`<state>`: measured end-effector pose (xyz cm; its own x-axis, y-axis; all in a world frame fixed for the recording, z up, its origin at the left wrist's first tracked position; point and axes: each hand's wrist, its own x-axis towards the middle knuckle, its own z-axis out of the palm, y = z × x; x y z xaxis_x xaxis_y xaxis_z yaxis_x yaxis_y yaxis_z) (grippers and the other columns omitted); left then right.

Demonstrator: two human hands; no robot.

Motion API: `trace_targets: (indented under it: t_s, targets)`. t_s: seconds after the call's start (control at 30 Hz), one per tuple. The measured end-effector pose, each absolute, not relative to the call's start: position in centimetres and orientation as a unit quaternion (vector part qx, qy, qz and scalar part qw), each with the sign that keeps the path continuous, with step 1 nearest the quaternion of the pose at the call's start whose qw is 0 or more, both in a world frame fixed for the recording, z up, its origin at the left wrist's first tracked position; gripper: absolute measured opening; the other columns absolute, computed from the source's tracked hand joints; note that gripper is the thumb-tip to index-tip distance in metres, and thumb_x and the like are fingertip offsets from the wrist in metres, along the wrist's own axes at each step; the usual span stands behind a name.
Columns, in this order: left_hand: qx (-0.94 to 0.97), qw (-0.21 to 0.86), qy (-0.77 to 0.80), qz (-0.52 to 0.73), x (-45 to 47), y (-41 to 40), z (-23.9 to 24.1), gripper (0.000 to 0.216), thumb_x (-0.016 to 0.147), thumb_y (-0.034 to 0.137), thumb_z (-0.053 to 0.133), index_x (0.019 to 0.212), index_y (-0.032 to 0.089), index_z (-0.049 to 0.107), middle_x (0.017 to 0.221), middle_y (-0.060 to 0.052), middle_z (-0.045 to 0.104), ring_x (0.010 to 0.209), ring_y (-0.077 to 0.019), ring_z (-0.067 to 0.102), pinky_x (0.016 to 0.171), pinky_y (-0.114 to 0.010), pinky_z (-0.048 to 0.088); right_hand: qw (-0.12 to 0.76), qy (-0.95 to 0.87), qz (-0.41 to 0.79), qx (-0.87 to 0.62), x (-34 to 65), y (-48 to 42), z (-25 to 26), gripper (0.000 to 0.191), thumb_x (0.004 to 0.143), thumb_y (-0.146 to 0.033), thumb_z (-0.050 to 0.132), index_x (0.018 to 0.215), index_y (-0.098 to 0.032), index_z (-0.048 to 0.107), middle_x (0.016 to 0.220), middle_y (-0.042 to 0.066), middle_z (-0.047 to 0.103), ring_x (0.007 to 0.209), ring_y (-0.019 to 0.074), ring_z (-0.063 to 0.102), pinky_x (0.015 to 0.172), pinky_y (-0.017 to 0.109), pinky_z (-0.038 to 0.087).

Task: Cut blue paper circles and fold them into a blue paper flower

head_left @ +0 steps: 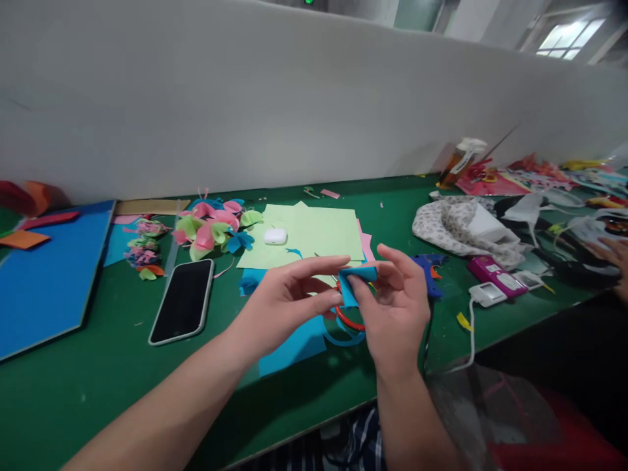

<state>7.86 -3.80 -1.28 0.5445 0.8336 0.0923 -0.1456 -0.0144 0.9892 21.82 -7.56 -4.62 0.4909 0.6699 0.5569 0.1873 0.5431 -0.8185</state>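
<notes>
Just on our side of the pale green paper (324, 229), our right hand (396, 314) pinches a folded blue paper (349, 294) between thumb and fingers. Our left hand (289, 291) is beside it, thumb and forefinger spread; we cannot tell whether its fingertips press on it. Red scissors (349, 322) show beneath our hands. Left of the pale green paper we have a phone (181, 302); right, a glue gun (432, 276).
</notes>
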Motion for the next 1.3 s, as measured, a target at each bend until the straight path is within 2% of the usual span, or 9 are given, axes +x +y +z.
trace_targets:
  t_s: [0.23,0.33,0.4,0.5,0.63,0.73,0.83,0.97,1.3]
  targets:
    - [0.641,0.536,0.334,0.437,7.9,-4.0,-1.0,0.013,0.072,0.019,0.073,0.084,0.022,0.073,0.084,0.0,0.07,0.067,-0.0095,0.062,0.053,-0.016,0.053,0.706,-0.52,0.216,-0.429,21.7,-7.9,-4.6,0.048,0.072,-0.002,0.066,0.107,-0.036,0.061,0.09,-0.006,0.067,0.081,0.0106,0.065,0.073,0.023,0.055]
    - [0.662,0.49,0.334,0.458,7.7,-3.9,-0.9,0.008,0.071,0.022,0.074,0.079,0.022,0.072,0.084,0.0,0.069,0.078,-0.0128,0.064,0.061,-0.019,0.054,0.678,-0.549,0.262,-0.412,22.1,-8.0,-4.6,0.052,0.073,0.001,0.061,0.11,-0.035,0.06,0.097,-0.005,0.068,0.088,0.0104,0.066,0.075,0.022,0.055]
    - [0.665,0.468,0.343,0.469,7.6,-3.9,-0.7,0.008,0.071,0.023,0.074,0.078,0.022,0.071,0.084,0.0,0.07,0.083,-0.0142,0.065,0.068,-0.021,0.055,0.664,-0.556,0.301,-0.4,22.5,-8.0,-4.6,0.048,0.078,-0.001,0.058,0.112,-0.035,0.059,0.1,-0.004,0.068,0.092,0.0112,0.065,0.076,0.023,0.055]
    - [0.679,0.424,0.382,0.462,7.5,-4.1,-0.4,0.008,0.072,0.022,0.073,0.08,0.022,0.071,0.081,0.002,0.072,0.074,-0.0119,0.066,0.066,-0.019,0.055,0.671,-0.546,0.318,-0.387,23.2,-7.9,-4.3,0.039,0.084,-0.008,0.056,0.112,-0.034,0.06,0.102,-0.003,0.069,0.094,0.0117,0.065,0.08,0.025,0.055]
    - [0.733,0.341,0.38,0.45,7.6,-4.7,0.1,0.008,0.074,0.019,0.072,0.081,0.022,0.071,0.078,0.003,0.073,0.069,-0.009,0.066,0.064,-0.015,0.053,0.68,-0.556,0.286,-0.383,23.4,-8.1,-4.0,0.044,0.075,-0.013,0.072,0.112,-0.034,0.062,0.102,-0.003,0.07,0.096,0.0142,0.065,0.085,0.028,0.055]
    - [0.759,0.299,0.368,0.445,7.7,-5.0,0.3,0.01,0.075,0.019,0.07,0.084,0.022,0.072,0.08,0.004,0.074,0.07,-0.0085,0.066,0.065,-0.014,0.052,0.687,-0.55,0.267,-0.393,23.2,-8.2,-4.0,0.041,0.073,-0.011,0.074,0.106,-0.034,0.066,0.093,-0.004,0.071,0.086,0.0127,0.067,0.079,0.026,0.057]
    - [0.744,0.323,0.381,0.443,7.7,-5.1,0.2,0.013,0.075,0.02,0.07,0.087,0.024,0.072,0.082,0.005,0.074,0.069,-0.0074,0.067,0.064,-0.012,0.053,0.701,-0.529,0.261,-0.4,23.0,-8.4,-3.9,0.039,0.073,-0.007,0.073,0.101,-0.034,0.068,0.09,-0.006,0.071,0.08,0.0094,0.068,0.072,0.02,0.058]
    - [0.713,0.371,0.397,0.444,7.6,-5.0,0.2,0.007,0.074,0.023,0.071,0.081,0.027,0.072,0.075,0.009,0.074,0.064,-0.0056,0.066,0.059,-0.009,0.052,0.712,-0.517,0.263,-0.397,22.9,-8.6,-3.6,0.04,0.072,-0.004,0.073,0.099,-0.034,0.069,0.087,-0.008,0.071,0.078,0.0063,0.068,0.072,0.014,0.057]
    - [0.701,0.369,0.404,0.458,7.7,-5.4,0.3,0.008,0.073,0.019,0.072,0.075,0.027,0.073,0.071,0.009,0.074,0.063,-0.0058,0.067,0.06,-0.009,0.052,0.717,-0.517,0.251,-0.395,22.7,-8.7,-3.5,0.041,0.072,-0.002,0.071,0.099,-0.033,0.069,0.087,-0.009,0.07,0.077,0.004,0.067,0.072,0.01,0.056]
